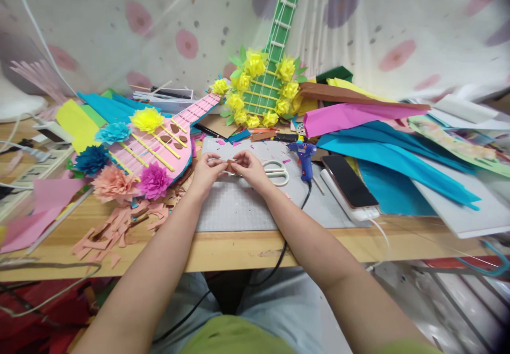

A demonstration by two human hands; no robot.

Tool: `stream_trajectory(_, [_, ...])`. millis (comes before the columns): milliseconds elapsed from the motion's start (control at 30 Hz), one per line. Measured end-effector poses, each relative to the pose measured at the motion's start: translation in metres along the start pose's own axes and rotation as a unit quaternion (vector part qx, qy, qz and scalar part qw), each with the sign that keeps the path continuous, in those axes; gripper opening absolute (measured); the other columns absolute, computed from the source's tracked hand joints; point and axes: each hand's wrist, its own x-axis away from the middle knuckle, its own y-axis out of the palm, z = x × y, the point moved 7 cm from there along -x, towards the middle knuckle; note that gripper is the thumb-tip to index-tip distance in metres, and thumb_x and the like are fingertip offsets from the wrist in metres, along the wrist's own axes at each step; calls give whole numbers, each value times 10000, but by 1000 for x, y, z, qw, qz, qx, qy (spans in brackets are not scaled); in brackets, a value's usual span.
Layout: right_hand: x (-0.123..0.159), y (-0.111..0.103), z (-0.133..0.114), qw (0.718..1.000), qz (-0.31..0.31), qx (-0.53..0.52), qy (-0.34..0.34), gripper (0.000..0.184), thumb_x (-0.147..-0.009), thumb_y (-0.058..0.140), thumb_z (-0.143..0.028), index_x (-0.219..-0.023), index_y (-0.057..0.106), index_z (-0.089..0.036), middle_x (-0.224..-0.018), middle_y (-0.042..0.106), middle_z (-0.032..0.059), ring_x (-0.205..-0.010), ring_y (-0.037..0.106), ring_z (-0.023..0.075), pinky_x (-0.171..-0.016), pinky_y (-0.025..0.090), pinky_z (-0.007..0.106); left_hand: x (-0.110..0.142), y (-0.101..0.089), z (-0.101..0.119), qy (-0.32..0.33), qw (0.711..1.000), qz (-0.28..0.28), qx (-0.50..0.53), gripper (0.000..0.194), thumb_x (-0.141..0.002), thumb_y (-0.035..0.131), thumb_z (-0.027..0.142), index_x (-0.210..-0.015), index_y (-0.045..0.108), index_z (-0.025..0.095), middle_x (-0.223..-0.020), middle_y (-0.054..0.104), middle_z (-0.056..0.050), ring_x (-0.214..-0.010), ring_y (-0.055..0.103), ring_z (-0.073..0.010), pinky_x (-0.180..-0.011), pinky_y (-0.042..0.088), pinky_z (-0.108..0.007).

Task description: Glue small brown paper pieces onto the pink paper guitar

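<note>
My left hand (210, 172) and my right hand (247, 169) meet over the grey cutting mat (239, 210). Between their fingertips is a small brown piece of paper (230, 166), pinched from both sides. Just right of my right hand lie white-handled scissors (281, 176), partly hidden by it. A blue glue gun (305, 160) rests farther right on the mat. To the left lies a pink paper guitar (155, 149) with yellow strips, brown petal shapes and several paper flowers. Behind my hands stands a green paper guitar (266, 85) ringed with yellow flowers.
Pink and brown paper scraps (109, 232) litter the table left of the mat. A phone (350, 181) lies on a white power strip at right, beside blue crepe paper (398, 152). The glue gun's black cord (283, 250) drops over the front edge.
</note>
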Motion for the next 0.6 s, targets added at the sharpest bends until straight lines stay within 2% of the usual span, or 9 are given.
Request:
stream_trajectory(300, [0,-6,-2,999,33,-1,1,330,-612,694,-309,-845,479,-217,-731,560,-38,-632,540,109,-622,446,267,1,0,-1,-4,1000,26,7,329,-542,682,69,-750,451,174,-597,621,51,-545,597,-98,-555,543,-265])
stream_trajectory(433, [1,-3,-6,999,12,-36,1,366,-560,686,-249,-871,495,-217,-796,582,-32,-626,529,93,-627,456,263,1,0,-1,-3,1000,15,15,336,-522,693,88,-723,440,182,-605,614,57,-558,603,-101,-557,548,-264])
stream_trajectory(600, [3,-1,-11,996,-17,-85,-8,332,-561,634,-223,-866,504,-226,-780,606,-31,-696,552,111,-616,454,241,2,1,1,-12,999,-7,29,353,-516,686,81,-743,436,183,-661,637,41,-604,625,-114,-554,535,-253])
